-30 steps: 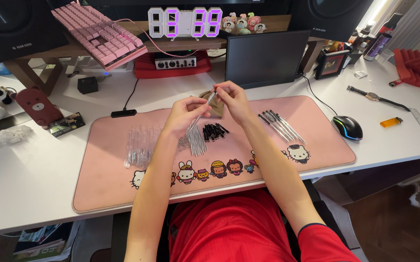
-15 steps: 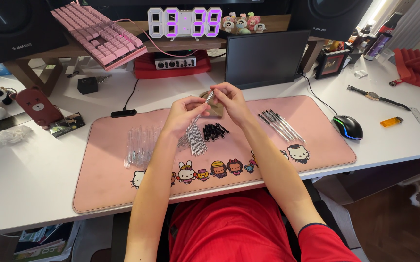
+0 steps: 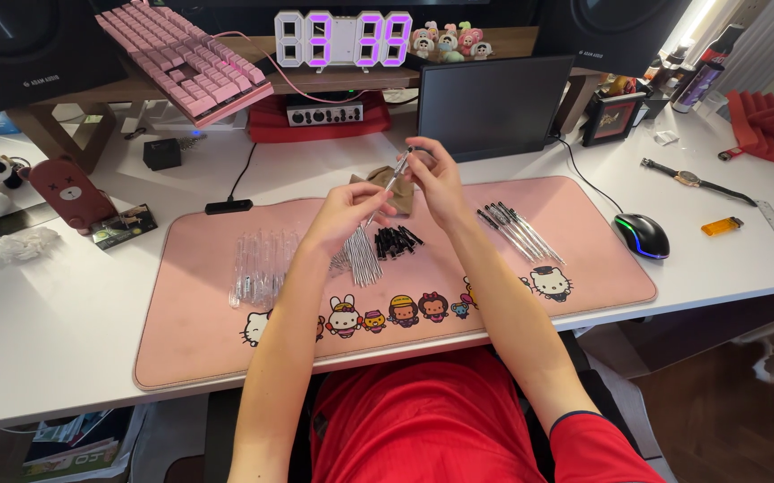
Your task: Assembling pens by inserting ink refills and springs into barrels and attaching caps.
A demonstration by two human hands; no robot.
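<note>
From the head view, we see our left hand [image 3: 344, 211] and our right hand [image 3: 436, 179] raised together above the pink desk mat [image 3: 226, 340], both pinched shut on one slim pen [image 3: 391, 182] that runs tilted between them, its upper end at the right hand's fingertips and its lower end in the left hand's closed fingers. We cannot tell how the pen's parts meet, since our fingers cover most of it. Below the hands, on the mat, lie a fan of thin refills [image 3: 362, 260], a small cluster of black pen tips [image 3: 397, 240], a row of clear pen barrels [image 3: 262, 264] to the left and a row of finished pens [image 3: 519, 231] to the right. A brownish object just behind the hands is mostly hidden and we cannot make it out. On the white desk [image 3: 65, 304] a black mouse [image 3: 643, 235] sits just beside the mat's right edge, and a pink keyboard [image 3: 186, 55] is cut off at the top.
</note>
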